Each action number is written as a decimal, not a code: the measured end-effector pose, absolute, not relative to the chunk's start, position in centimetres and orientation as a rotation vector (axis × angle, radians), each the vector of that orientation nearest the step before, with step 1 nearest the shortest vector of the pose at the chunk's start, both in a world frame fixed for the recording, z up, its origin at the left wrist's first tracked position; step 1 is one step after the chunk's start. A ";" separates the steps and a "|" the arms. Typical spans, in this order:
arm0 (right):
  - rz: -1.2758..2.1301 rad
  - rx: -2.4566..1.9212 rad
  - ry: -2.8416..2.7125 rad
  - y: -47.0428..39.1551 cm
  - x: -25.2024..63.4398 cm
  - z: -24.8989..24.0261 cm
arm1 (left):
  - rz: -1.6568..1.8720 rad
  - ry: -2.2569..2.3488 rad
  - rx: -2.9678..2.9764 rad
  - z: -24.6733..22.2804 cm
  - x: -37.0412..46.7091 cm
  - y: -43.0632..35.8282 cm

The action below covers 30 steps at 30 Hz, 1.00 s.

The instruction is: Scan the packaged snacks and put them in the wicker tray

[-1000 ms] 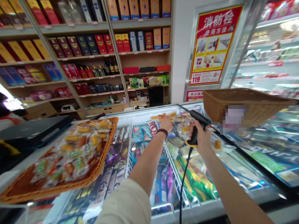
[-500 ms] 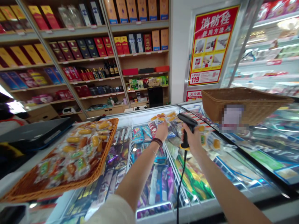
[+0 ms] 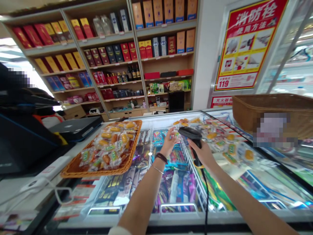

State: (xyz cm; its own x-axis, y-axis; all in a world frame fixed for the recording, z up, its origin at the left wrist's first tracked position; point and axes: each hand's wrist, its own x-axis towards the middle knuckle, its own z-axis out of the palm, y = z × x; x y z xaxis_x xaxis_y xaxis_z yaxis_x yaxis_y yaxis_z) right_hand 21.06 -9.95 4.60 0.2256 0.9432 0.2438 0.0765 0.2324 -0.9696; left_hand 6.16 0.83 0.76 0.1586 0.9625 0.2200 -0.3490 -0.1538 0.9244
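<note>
My right hand [image 3: 204,152] is wrapped round the grip of a black barcode scanner [image 3: 190,132], whose cable hangs down over the freezer. To its left, my left hand [image 3: 169,143] is raised with bent fingers. They appear to pinch a small clear-wrapped snack [image 3: 176,134], partly hidden and blurred, close to the scanner's head. Below both hands lies a chest freezer with wire baskets full of bagged ice creams [image 3: 174,186]. Loose wrapped snacks [image 3: 231,149] are spread on the glass right of the scanner, and a few more [image 3: 184,121] lie farther back.
An orange wicker tray [image 3: 133,156] of wrapped snacks stands on the left. A brown basket [image 3: 244,111] sits at the right. Behind the freezer are shelves of boxed bottles [image 3: 110,54]. Dark equipment [image 3: 22,140] and white cables [image 3: 58,192] occupy the far left.
The view has swung left. My left hand has drawn back from the snacks at the rear and lifted beside the scanner. The scanner's head has come nearer to that hand.
</note>
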 end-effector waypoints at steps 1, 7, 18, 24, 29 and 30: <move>0.837 -1.166 -1.179 -10.0 21.0 4.5 | 1.343 0.718 1.171 0.7 6.2 0.9; 0.849 -1.203 -1.124 -9.6 21.3 4.2 | 1.435 0.662 1.171 0.3 5.9 1.7; 0.859 -1.231 -1.133 -10.9 20.7 5.5 | 1.505 0.629 1.125 -0.2 6.1 2.3; 0.868 -1.231 -1.147 -11.1 20.7 5.7 | 1.524 0.682 1.143 -0.1 6.2 2.1; 0.864 -1.246 -1.163 -11.0 20.8 5.7 | 1.526 0.678 1.166 0.3 6.2 1.9; 0.864 -1.247 -1.162 -11.0 20.8 5.7 | 1.527 0.682 1.165 0.4 6.2 1.8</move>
State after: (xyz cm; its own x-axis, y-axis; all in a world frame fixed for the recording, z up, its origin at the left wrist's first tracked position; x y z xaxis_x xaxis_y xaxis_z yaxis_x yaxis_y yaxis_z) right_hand 20.76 -11.04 5.75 0.2336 0.9556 0.1798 0.1028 0.1596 -0.9818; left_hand 6.21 1.81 0.40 0.0237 0.9464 0.3222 -0.3915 -0.2878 0.8740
